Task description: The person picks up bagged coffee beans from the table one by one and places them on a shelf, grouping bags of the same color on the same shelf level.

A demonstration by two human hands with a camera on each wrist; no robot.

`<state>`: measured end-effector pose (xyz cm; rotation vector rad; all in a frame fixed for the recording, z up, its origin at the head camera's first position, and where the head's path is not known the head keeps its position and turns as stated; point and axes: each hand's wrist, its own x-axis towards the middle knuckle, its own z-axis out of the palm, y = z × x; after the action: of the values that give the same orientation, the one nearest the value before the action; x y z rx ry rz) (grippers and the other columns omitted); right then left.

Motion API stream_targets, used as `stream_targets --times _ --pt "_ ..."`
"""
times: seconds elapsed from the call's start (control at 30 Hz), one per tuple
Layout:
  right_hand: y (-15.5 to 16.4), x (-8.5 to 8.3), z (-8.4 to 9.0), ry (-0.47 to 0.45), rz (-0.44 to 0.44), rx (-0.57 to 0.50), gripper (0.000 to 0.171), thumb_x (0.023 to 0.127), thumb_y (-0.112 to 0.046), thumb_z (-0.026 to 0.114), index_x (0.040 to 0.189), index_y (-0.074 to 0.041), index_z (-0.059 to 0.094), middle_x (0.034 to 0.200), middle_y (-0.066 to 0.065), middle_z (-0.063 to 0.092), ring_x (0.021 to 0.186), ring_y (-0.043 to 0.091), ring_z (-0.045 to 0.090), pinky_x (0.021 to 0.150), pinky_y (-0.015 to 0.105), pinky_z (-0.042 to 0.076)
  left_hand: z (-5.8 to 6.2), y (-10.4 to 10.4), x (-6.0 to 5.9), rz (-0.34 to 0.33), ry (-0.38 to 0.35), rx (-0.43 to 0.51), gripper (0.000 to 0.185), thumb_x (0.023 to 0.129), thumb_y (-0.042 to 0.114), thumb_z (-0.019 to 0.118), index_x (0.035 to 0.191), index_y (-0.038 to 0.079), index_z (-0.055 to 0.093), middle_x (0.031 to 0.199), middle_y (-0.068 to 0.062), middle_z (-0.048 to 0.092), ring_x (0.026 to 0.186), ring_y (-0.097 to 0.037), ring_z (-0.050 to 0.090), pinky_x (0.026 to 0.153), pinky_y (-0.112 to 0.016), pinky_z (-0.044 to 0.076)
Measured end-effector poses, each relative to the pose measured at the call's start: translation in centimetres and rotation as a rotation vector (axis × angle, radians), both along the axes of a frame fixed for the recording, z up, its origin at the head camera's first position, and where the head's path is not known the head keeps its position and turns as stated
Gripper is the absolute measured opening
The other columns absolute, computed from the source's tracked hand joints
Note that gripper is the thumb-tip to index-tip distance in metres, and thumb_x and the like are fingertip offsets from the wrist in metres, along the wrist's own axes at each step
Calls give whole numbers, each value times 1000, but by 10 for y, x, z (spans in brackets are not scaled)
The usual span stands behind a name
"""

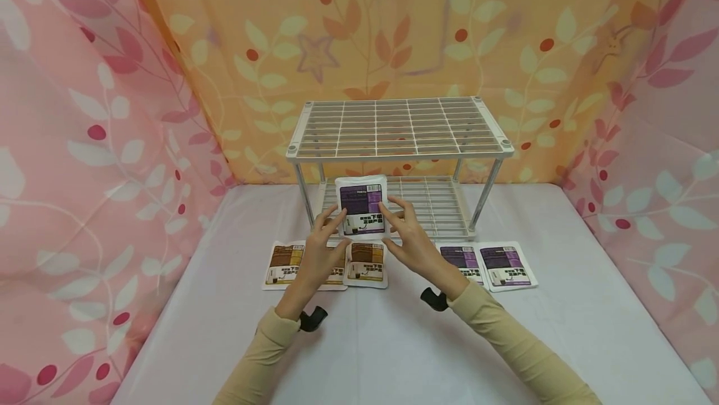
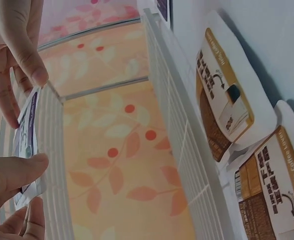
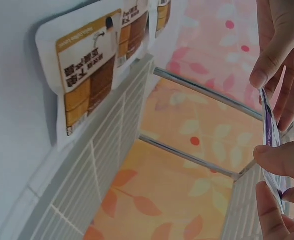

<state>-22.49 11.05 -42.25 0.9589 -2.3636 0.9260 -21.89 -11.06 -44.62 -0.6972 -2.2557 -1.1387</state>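
Observation:
A flat white coffee packet (image 1: 364, 200) with a purple label is raised in front of a white two-tier wire rack (image 1: 400, 158). My left hand (image 1: 321, 254) pinches its left edge between thumb and fingers. At the opposite edge, my right hand (image 1: 413, 244) pinches it the same way. The packet stands nearly upright, its label towards the head camera. Seen from the left wrist, the packet (image 2: 29, 130) appears almost edge-on between both hands; the right wrist view also shows the packet (image 3: 269, 135) edge-on.
Three brown-labelled packets (image 1: 366, 264) lie in a row before the rack's left half, partly behind my left hand. Two purple-labelled packets (image 1: 507, 266) lie to the right, one partly covered by my right forearm. Patterned curtains (image 1: 371, 24) enclose the white table (image 1: 371, 355).

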Motion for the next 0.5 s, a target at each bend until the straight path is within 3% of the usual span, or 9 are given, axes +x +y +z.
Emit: stream_targets --times 0.3,0.5 --pt "-8 -3 13 56 39 1 70 77 5 70 139 -1 39 146 18 23 105 27 54 74 32 55 11 -7 0 39 98 17 65 74 -7 72 134 5 49 143 -15 38 100 -24 52 79 -37 52" --pt "-13 -5 20 113 33 5 65 78 5 69 137 0 43 146 19 25 109 27 54 74 28 55 19 -8 1 75 120 2 63 76 -5 71 133 4 49 144 -17 38 113 -29 50 85 -40 50"
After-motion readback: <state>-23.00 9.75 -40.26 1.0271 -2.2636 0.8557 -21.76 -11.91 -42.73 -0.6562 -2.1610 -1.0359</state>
